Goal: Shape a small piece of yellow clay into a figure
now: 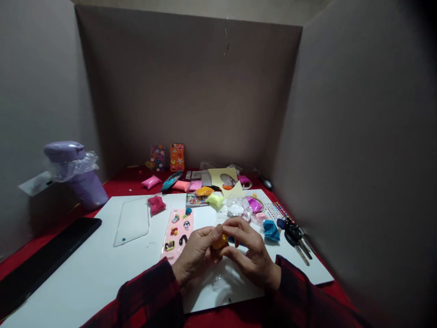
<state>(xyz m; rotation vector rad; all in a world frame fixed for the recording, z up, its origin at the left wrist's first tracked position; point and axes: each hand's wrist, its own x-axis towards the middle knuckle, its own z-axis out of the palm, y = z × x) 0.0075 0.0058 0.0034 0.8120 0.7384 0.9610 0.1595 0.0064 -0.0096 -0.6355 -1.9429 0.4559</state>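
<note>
Between both hands, over the white board, is a small orange-yellow lump of modelling clay (219, 241), mostly covered by fingers; whether it is wrapped I cannot tell. My left hand (200, 248) is closed round its left side. The fingers of my right hand (247, 248) curl over it from the right, thumb and fingertips against it. Just left of the hands lies a pink phone case (175, 228), decorated with small clay shapes, among them a black curved piece (183, 239); my left hand hides part of it. Clear plastic (216, 280) lies below the hands.
A clear phone case (133, 222) and a crimson clay packet (157, 205) lie left. Scissors (296, 237) and a blue clay packet (271, 231) are right. A black phone (44, 259) and a purple tumbler (80, 175) stand out at far left. Grey panels (191, 91) enclose the table.
</note>
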